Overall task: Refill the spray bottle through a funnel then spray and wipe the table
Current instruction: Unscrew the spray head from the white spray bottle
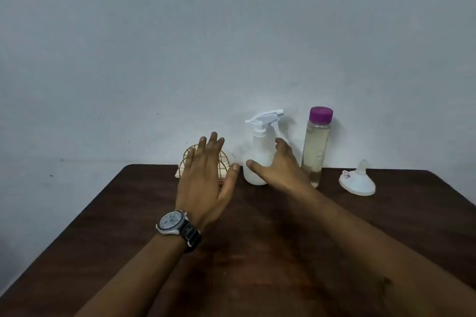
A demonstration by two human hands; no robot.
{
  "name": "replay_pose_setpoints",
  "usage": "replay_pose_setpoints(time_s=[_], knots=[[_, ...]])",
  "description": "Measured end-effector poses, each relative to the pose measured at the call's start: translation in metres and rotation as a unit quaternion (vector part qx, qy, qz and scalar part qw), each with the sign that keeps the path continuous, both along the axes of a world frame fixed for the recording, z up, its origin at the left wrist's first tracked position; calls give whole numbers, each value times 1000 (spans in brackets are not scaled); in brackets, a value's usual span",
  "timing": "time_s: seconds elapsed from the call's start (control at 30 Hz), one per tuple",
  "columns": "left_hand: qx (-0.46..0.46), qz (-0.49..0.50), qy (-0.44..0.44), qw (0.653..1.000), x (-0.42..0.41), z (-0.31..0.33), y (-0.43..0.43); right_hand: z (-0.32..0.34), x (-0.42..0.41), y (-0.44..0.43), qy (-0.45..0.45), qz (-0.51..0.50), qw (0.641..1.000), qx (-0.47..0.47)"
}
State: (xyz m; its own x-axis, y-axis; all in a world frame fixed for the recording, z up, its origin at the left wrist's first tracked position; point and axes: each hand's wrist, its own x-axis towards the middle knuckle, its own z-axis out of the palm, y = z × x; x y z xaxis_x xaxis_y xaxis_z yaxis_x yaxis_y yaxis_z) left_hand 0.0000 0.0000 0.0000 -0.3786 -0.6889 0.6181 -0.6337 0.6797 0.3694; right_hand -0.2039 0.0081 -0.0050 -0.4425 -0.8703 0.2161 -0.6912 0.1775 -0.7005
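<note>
Forearms reach over dark wooden bench (386,213). Right hand (280,170) fingers (279,143) spread and straight, gripping nothing, thumb in front of the one white translucent plastic spray bottle (257,147); contact unclear. Left hand (203,180) flat, fingers apart, just left of it. Behind: one wire holder (186,162). Right: one purple-capped clear bottle (315,147), one inverted white funnel (356,183).

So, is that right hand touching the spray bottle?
Cannot tell. In the head view the open right hand overlaps the spray bottle, thumb across its front, but no contact or gap shows.
</note>
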Motion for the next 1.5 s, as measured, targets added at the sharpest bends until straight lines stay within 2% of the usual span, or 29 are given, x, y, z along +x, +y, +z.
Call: replay_pose_setpoints(time_s=[0.17, 0.27, 0.37, 0.53, 0.63, 0.73, 0.83, 1.0, 1.17, 1.33, 1.5], knots=[[-3, 4, 41, 999, -4, -19, 9, -23, 8, -27, -13, -8, 1000, -11], [5, 12, 80, 997, 2, -26, 23, -31, 9, -26, 10, -16, 999, -42], [15, 8, 64, 998, 11, -30, 34, -25, 10, -11, 22, -23, 999, -43], [85, -35, 69, 993, 27, -27, 51, -25, 35, 58, 20, 20, 999, -34], [136, -84, 39, 986, 29, -29, 63, -32, 60, 111, -3, 56, 997, -44], [181, -134, 78, 971, 27, -31, 84, -36, 85, 159, -28, 103, 993, -52], [203, -138, 101, 964, 29, -34, 106, -37, 99, 192, -52, 123, 989, -66], [209, -135, 105, 963, 39, -36, 131, -19, 102, 220, -85, 164, 983, -21], [212, -145, 110, 960, 42, -32, 145, 6, 114, 226, -143, 73, 977, -144], [224, -125, 103, 961, 42, -31, 152, 26, 130, 228, -45, -20, 976, -212], [222, -119, 115, 961, 41, -28, 159, 29, 138, 228, 57, -50, 956, -284]])
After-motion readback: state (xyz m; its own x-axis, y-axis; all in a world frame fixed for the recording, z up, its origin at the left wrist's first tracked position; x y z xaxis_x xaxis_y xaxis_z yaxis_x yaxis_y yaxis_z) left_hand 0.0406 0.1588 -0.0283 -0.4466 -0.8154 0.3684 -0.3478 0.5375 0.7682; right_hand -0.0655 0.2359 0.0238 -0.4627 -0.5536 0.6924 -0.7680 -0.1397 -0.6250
